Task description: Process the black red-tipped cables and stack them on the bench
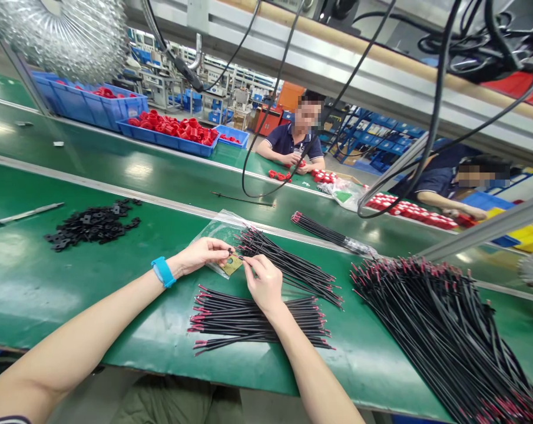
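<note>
Black wire (244,254), thin, red-tipped, end pinched between fingers of left hand (203,253) and right hand (262,282)

Glossy green counter (116,330), matt black rubbery wires (257,321) with red tips, clear crinkled plastic bag (213,229), matt black plastic pieces (92,224), shiny foil duct (72,35)

No legible text, label, brand or number found anywhere: none on the small tan tag (231,264) near the green bench's (36,282) middle, print there too blurred to read.
</note>
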The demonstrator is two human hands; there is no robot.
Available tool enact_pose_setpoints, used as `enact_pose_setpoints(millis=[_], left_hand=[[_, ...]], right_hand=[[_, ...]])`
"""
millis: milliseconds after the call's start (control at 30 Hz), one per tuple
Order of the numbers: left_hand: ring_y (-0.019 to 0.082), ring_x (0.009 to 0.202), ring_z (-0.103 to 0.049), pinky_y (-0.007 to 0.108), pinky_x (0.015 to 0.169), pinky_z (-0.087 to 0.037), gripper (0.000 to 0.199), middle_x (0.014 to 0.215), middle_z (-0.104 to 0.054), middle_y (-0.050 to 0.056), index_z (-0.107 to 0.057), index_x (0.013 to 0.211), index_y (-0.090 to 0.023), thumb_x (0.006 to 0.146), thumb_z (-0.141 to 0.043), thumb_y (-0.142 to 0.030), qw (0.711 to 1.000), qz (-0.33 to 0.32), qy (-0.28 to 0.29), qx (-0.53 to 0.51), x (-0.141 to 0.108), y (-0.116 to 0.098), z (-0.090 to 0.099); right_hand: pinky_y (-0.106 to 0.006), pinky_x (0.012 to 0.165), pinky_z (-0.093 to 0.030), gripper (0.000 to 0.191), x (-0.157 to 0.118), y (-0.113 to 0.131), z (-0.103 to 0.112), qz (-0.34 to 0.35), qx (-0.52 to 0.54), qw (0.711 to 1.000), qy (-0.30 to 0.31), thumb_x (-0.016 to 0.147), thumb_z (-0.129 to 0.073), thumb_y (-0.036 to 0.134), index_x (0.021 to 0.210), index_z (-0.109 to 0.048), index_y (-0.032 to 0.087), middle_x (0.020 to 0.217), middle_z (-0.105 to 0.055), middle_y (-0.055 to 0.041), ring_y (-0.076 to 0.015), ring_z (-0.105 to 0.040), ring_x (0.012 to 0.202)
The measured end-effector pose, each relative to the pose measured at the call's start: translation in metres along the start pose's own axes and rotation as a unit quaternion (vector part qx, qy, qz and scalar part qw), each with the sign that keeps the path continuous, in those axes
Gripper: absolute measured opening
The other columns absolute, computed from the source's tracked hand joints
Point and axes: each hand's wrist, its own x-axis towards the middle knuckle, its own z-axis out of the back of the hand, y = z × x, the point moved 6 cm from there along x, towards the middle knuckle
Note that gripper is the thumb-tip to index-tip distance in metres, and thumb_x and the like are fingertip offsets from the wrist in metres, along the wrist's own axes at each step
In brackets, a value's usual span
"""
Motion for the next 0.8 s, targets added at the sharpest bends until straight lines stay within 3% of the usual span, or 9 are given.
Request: enact_pose_setpoints(millis=[133,300,533,667,800], left_hand=[[0.014,0.075,-0.064,0.028,0.075,-0.053,0.034,0.091,-0.070,0.009,-0.071,0.098,-0.011,0.071,-0.079,-0.030,0.998,-0.033,-0.016,0.057,0.001,0.000,-0.004],[0.014,0.072,-0.063,0.028,0.071,-0.053,0.028,0.082,-0.068,0.006,-0.071,0.090,-0.010,0.072,-0.077,-0.031,0.988,-0.086,-0.029,0.124,-0.005,-0.004,-0.022],[0.014,0.079,-0.060,0.026,0.075,-0.048,0.012,0.081,-0.067,0.005,-0.074,0.084,-0.015,0.079,-0.072,-0.026,0.928,-0.258,-0.027,0.268,-0.023,-0.033,-0.046],[0.014,0.075,-0.061,0.025,0.070,-0.048,0.014,0.082,-0.067,0.006,-0.074,0.085,-0.014,0.080,-0.071,-0.027,0.934,-0.242,-0.034,0.260,-0.022,-0.034,-0.042],[0.016,0.080,-0.062,0.026,0.073,-0.050,0.020,0.087,-0.068,0.008,-0.074,0.088,-0.013,0.078,-0.072,-0.030,0.947,-0.194,-0.092,0.241,-0.015,-0.029,-0.026]], right_hand=[[-0.026,0.068,-0.044,0.019,-0.001,0.002,-0.003,0.015,-0.007,1.000,0.014,0.096,-0.050,0.022,0.097,-0.069,0.017,0.083,-0.065,-0.0060,-0.0144,-0.059,0.074],[-0.027,0.065,-0.040,0.024,-0.001,0.010,-0.006,0.044,-0.023,0.997,0.051,0.097,-0.044,0.020,0.089,-0.066,0.015,0.076,-0.061,-0.0069,-0.0157,-0.056,0.071],[-0.024,0.061,-0.037,0.033,-0.002,0.005,-0.015,-0.055,0.124,0.984,0.118,0.097,-0.044,0.021,0.068,-0.058,0.017,0.068,-0.058,-0.0022,-0.0123,-0.054,0.063],[-0.023,0.065,-0.041,0.033,0.001,0.002,-0.017,-0.093,0.186,0.970,0.126,0.097,-0.045,0.025,0.069,-0.062,0.018,0.072,-0.062,-0.0022,-0.0132,-0.058,0.068],[-0.024,0.068,-0.044,0.019,0.003,0.000,-0.014,-0.101,0.167,0.978,0.075,0.096,-0.052,0.026,0.094,-0.069,0.019,0.083,-0.065,-0.0038,-0.0133,-0.058,0.070]])
